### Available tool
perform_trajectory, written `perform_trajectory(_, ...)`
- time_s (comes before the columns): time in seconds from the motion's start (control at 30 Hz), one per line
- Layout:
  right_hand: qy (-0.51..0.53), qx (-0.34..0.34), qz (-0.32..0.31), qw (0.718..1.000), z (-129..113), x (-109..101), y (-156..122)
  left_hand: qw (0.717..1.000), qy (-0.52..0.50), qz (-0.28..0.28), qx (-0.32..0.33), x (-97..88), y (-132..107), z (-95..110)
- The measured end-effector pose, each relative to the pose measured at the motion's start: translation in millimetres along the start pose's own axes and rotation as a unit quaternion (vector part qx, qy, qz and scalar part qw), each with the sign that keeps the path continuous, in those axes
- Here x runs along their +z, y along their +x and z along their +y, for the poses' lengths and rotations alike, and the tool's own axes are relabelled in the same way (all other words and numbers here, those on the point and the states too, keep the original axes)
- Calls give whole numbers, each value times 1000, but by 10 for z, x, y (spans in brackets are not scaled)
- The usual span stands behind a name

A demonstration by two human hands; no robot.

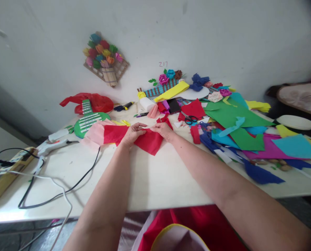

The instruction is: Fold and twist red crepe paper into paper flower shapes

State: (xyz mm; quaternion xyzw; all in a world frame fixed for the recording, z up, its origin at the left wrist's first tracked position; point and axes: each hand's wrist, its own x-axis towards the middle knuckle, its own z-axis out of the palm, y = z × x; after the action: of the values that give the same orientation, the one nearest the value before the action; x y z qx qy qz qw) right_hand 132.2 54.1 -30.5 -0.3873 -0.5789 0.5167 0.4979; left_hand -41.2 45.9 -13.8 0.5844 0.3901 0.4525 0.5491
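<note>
Nearest of all, the pale surface (pixel 150 191) runs up to one red sheet (pixel 151 143), lying around its middle, under and between two hands. And look at that sheet: plain, vivid red, thin and soft-edged, one sharp corner aimed back towards the person and a touch to the right. Its full long axis? Can't tell, the hands cover too much.

Here's the close work: left hand (pixel 135 135) and right hand (pixel 164 131), both narrowed to a pinch, holding one thin pale strip (pixel 146 127) between them. That strip is small and whitish, its long axis running left to right, just above the red.

Out left, one glue gun (pixel 53 147) lies on its side. Beside the left hand, another stretch of red (pixel 115 133) meets one pale pink sheet (pixel 95 134); whether the two reds join, I can't tell.

A little farther, one pair of scissors (pixel 190 120) to the right, one green guitar-shaped cutout (pixel 104 117) to the left, and one white roll (pixel 146 104) between. Beyond, three flowers in a row, magenta (pixel 163 79), blue (pixel 170 74) and brown (pixel 178 74), and up on the wall, one bouquet (pixel 103 52).
</note>
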Motion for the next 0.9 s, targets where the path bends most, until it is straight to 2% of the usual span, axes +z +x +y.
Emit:
perform_trajectory(0.27,36,17,0,999,23,-4,3,999,34,15,-30,-10,3,-27)
perform_trajectory(0.5,33,20,2,999,32,-15,7,999,0,13,-39,-12,-9,-23)
perform_trajectory(0.7,30,25,8,999,33,-14,16,998,10,8,-62,18,-28,1)
perform_trajectory(0.9,87,31,20,996,14,-23,4,998,20,6,-57,11,-28,-17)
